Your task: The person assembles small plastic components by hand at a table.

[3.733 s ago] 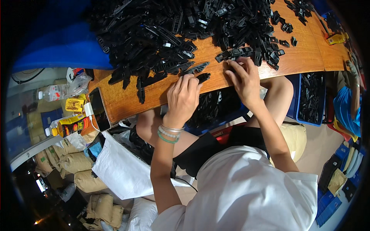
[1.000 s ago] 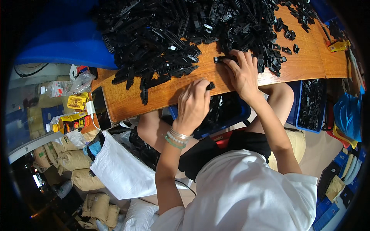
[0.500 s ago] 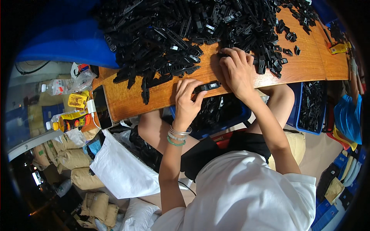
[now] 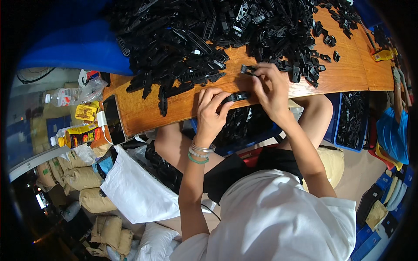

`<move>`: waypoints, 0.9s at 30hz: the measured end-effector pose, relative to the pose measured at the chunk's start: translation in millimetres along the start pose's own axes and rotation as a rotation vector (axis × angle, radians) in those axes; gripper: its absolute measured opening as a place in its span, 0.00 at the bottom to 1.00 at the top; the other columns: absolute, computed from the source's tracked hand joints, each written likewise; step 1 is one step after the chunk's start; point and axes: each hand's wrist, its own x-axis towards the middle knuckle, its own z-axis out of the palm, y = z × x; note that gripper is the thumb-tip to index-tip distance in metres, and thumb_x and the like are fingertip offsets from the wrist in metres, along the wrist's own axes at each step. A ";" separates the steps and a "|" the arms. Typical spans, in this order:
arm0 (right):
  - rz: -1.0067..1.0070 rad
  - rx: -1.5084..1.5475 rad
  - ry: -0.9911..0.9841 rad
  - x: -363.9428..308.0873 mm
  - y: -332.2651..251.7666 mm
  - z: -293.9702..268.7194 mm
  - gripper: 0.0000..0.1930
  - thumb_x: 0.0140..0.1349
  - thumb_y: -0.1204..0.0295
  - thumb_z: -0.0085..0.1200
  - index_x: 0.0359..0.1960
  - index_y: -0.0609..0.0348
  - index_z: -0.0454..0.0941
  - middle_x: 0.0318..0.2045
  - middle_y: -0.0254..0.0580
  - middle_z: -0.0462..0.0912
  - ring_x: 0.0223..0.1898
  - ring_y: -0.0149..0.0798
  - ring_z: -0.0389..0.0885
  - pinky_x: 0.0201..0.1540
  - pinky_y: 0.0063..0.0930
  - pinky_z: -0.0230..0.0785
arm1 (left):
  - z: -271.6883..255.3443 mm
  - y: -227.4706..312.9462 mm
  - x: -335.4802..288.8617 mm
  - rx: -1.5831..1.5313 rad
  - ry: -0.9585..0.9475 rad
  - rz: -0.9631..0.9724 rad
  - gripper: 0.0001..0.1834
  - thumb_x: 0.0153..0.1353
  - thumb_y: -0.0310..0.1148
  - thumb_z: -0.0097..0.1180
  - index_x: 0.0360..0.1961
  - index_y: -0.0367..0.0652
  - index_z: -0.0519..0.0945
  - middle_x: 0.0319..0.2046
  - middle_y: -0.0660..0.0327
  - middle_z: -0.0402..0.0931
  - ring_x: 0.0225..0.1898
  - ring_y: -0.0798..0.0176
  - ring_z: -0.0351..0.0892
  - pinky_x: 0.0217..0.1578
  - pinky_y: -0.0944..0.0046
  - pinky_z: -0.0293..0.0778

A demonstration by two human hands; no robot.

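My left hand point(image 4: 212, 107), with bangles and a green bead bracelet at its wrist, rests at the table's near edge. Its fingers are closed around one end of a long black plastic part point(image 4: 237, 96), which points to the right. Just right of it, my right hand point(image 4: 273, 89) is raised a little above the tabletop. Between its thumb and fingers it pinches a small black plastic piece point(image 4: 248, 69), whose exact shape is partly hidden. Beyond both hands lies a big heap of black plastic parts point(image 4: 183, 48).
The wooden table point(image 4: 143, 111) ends close to my lap. Blue bins point(image 4: 333, 130) of black parts stand below its edge. A phone point(image 4: 114, 115) and a yellow-capped bottle point(image 4: 82, 135) are at the left. Smaller loose parts point(image 4: 325, 57) lie at the right.
My right hand has lifted off the edge of the heap and turned, now showing a small black piece in its fingers. My left hand stays with the long part.
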 end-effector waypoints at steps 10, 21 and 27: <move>0.501 0.492 -0.346 -16.5 -7.5 -17.3 0.15 0.65 0.75 0.51 0.53 0.66 0.76 0.29 0.36 0.76 0.28 0.26 0.71 0.31 0.20 0.64 | -0.8 -1.4 1.0 -0.002 -0.014 0.006 0.11 0.49 0.24 0.65 0.36 0.35 0.81 0.35 0.56 0.74 0.39 0.53 0.71 0.41 0.57 0.70; -0.087 -0.041 -0.402 -2.7 1.7 -14.1 0.15 0.50 0.78 0.63 0.43 0.63 0.83 0.36 0.44 0.75 0.37 0.46 0.75 0.41 0.34 0.68 | 1.0 -1.7 4.0 -0.008 -0.043 0.053 0.11 0.47 0.21 0.65 0.35 0.34 0.82 0.33 0.57 0.75 0.37 0.54 0.72 0.38 0.58 0.70; 0.032 0.171 -0.404 -24.5 -6.9 -17.2 0.14 0.50 0.84 0.59 0.41 0.65 0.83 0.37 0.46 0.76 0.38 0.47 0.76 0.42 0.35 0.70 | -3.2 6.8 13.4 -0.106 -0.146 0.114 0.20 0.40 0.29 0.72 0.36 0.32 0.81 0.33 0.57 0.75 0.35 0.55 0.73 0.38 0.57 0.71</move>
